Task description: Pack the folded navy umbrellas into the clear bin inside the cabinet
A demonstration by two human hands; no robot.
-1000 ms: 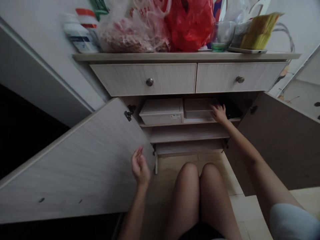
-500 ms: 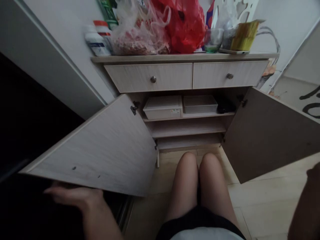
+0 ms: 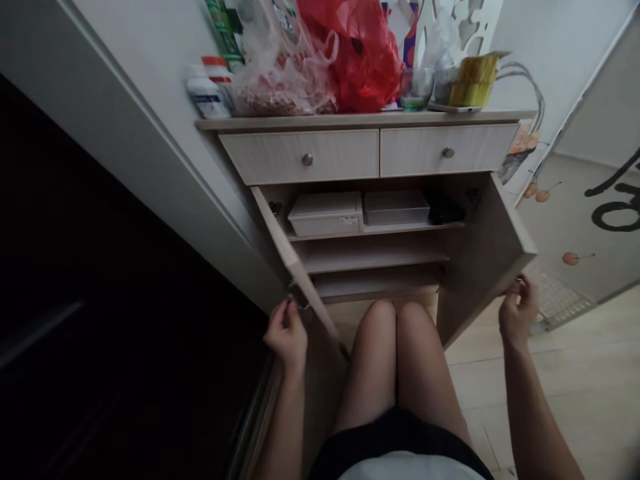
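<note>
My left hand (image 3: 289, 333) is closed with its fingertips at a small metal handle (image 3: 299, 298) on the outer face of the left cabinet door (image 3: 293, 257). On the other side, my right hand (image 3: 519, 312) pinches a small metal knob (image 3: 520, 279) near the free edge of the right cabinet door (image 3: 480, 267). Both doors stand partly open, jutting out towards me. Between them, a white lidded box (image 3: 325, 215) and a clear shallow bin (image 3: 396, 208) rest on the upper shelf, beside a dark object (image 3: 444, 208) whose kind I cannot make out.
My knees (image 3: 395, 320) are between the two doors. Two drawers with knobs lie above the opening. Red (image 3: 363, 63) and clear plastic bags (image 3: 285, 80), bottles (image 3: 206, 93) and a glass (image 3: 417, 89) crowd the cabinet top. A white basket (image 3: 563, 303) stands at the right.
Both doors have swung inward, the left one by more. My left hand has moved from beneath the left door's edge to its handle. My right hand has come in to the right door's knob.
</note>
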